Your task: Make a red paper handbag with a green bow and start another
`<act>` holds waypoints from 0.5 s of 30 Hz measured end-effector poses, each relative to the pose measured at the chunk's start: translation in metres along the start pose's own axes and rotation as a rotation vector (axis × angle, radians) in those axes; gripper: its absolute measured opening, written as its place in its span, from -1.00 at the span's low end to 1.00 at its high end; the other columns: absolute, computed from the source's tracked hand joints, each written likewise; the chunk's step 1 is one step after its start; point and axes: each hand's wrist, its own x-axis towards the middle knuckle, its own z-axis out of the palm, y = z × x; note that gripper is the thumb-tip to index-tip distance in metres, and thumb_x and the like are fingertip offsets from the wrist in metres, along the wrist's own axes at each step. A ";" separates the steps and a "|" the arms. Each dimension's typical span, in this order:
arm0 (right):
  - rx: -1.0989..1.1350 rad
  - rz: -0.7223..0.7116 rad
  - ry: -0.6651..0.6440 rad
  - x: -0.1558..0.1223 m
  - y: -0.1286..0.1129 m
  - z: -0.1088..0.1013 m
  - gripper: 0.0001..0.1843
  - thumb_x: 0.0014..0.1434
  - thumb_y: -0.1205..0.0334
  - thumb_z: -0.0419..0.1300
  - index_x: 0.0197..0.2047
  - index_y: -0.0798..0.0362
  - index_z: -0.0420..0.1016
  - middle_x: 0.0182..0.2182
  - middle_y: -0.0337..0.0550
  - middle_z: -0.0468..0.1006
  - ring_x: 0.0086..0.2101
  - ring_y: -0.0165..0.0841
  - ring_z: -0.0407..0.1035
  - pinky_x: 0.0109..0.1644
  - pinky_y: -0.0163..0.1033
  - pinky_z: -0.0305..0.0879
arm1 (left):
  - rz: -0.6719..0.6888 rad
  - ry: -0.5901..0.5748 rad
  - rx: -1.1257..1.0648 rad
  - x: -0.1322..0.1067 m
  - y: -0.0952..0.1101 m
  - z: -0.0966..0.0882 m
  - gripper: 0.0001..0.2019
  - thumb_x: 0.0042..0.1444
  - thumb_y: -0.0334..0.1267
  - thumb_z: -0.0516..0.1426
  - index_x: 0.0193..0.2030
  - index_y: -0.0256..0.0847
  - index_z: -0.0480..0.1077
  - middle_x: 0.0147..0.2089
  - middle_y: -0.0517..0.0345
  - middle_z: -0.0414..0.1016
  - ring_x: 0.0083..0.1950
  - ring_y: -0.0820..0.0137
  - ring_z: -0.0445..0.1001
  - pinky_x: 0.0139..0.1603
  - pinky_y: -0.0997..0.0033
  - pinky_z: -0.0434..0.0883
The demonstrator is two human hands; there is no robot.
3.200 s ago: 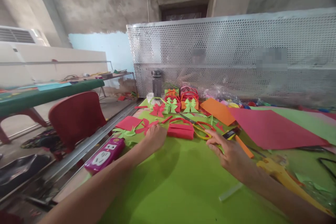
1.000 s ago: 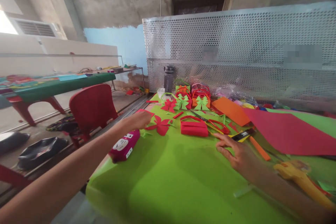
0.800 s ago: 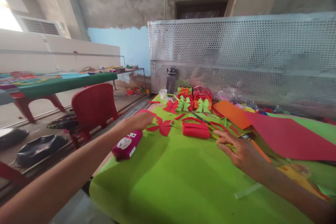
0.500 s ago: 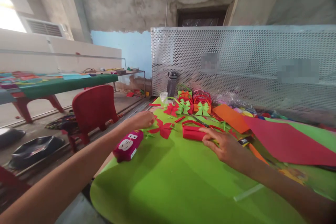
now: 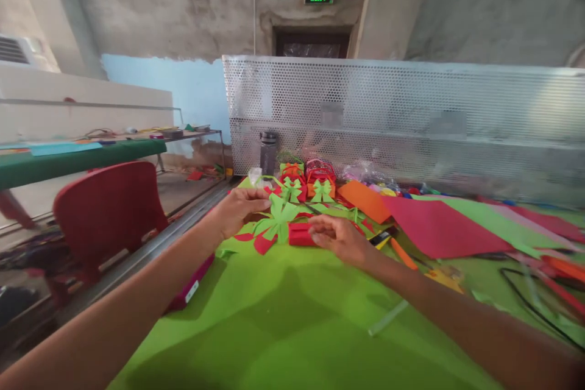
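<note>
My left hand (image 5: 242, 210) has its thumb and fingers pinched on the edge of a green felt bow cutout (image 5: 281, 214), held up over red petal-shaped pieces (image 5: 264, 244) on the table. Close by on the right is a small red felt bag (image 5: 299, 234) with a red strap behind it. At the bag's right end, my right hand (image 5: 340, 239) has its fingers curled against it. Behind stand finished little bags with green bows, one orange (image 5: 321, 190) among them. My left forearm partly hides a purple case (image 5: 194, 286).
Orange felt (image 5: 365, 200) and dark pink felt sheets (image 5: 443, 228) lie to the right, near a cutter knife (image 5: 381, 236). A clear stick (image 5: 387, 318) lies on the green tabletop (image 5: 283, 329). A dark bottle (image 5: 268, 152) stands before the perforated metal screen (image 5: 283, 94).
My left hand has picked up the green bow cutout and brought it rightward, over the red petals. My right hand stays by the red bag. The view has turned right.
</note>
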 end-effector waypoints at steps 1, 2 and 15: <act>0.035 0.023 0.020 -0.001 0.001 -0.002 -0.46 -0.04 0.02 0.31 -0.01 0.10 0.41 -0.11 0.03 0.55 -0.12 -0.18 0.45 -0.10 -0.13 0.34 | -0.006 -0.018 -0.064 -0.001 0.000 0.010 -0.81 -0.18 -0.27 0.31 -0.45 -0.26 0.39 -0.49 0.20 0.50 -0.47 0.44 0.49 -0.36 0.43 0.46; 0.059 0.047 0.040 -0.003 0.001 -0.005 -0.42 -0.04 0.00 0.31 0.02 0.10 0.38 -0.09 0.04 0.54 -0.11 -0.19 0.45 -0.13 -0.15 0.35 | -0.013 -0.037 -0.123 -0.001 -0.001 0.020 -0.80 -0.18 -0.28 0.31 -0.46 -0.26 0.38 -0.50 0.19 0.50 -0.47 0.43 0.49 -0.39 0.43 0.46; 0.210 0.100 0.181 -0.038 0.019 -0.035 -0.58 -0.06 -0.14 0.23 -0.43 0.11 0.47 -0.50 -0.14 0.55 -0.46 -0.39 0.42 -0.32 -0.24 0.32 | -0.228 -0.186 -0.441 -0.007 -0.024 0.108 -0.82 -0.05 -0.23 0.29 -0.40 -0.20 0.37 -0.44 0.23 0.53 -0.41 0.45 0.55 -0.46 0.57 0.44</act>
